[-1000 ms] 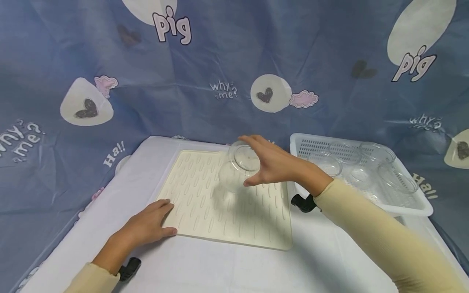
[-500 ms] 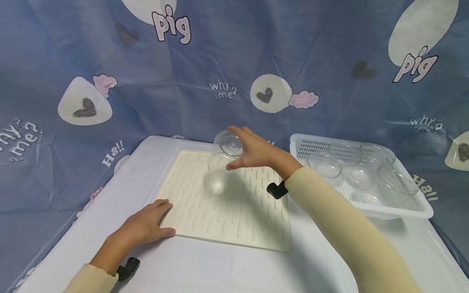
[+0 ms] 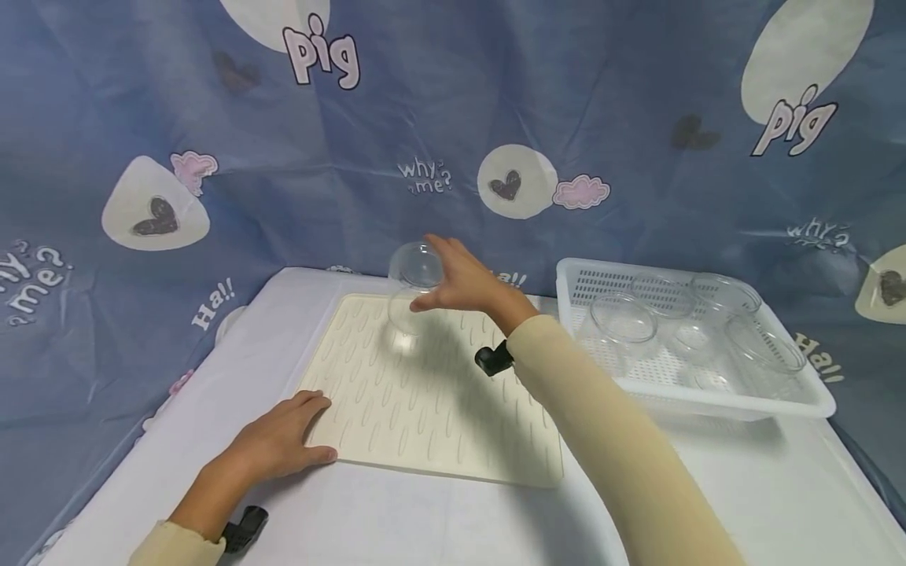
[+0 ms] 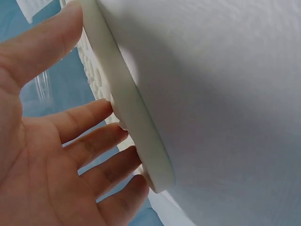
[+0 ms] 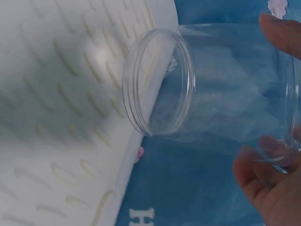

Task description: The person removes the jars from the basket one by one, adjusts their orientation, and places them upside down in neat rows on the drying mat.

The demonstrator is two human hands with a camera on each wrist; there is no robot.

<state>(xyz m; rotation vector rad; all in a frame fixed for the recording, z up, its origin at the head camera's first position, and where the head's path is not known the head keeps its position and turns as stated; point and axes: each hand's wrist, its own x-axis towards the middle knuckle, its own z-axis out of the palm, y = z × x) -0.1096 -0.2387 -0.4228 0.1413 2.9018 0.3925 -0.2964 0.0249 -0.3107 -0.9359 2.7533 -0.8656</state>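
1. Jar (image 3: 416, 275): clear, held over the far part of the mat, toward its left corner. The ringed end faces down toward the mat; whether it touches the surface cannot be told.

2. Right hand (image 3: 463, 279): curled round the jar's upper end, thumb on the near side, fingers on the opposite side. The grip spans the jar's width and holds it securely between the two sides.

3. Mat (image 3: 425, 417): cream, roughly square, patterned with rows of slender raised ovals. A shadow crosses its middle below the right arm.

4. Left hand (image 3: 279, 440): at the mat's near-left corner, holding nothing up. The thumb is set wide of the fingers; in the left wrist view the fingertips reach the mat's border, with the thumb tip also at the edge.

5. Basket (image 3: 736, 402): white, slotted, standing to the right of the mat. Inside are several other clear vessels (image 3: 623, 322), their round rims visible; their full outlines are hard to separate.

6. Cloth (image 3: 396, 523): white, spread beneath mat and basket.

7. Sleeves (image 3: 609, 440): pale yellow, on both arms; a black device (image 3: 494, 360) shows at each wrist.

8. Curtain (image 3: 396, 110): blue, printed with "pig", "why me?", hearts and pink clouds, rising behind the work surface.
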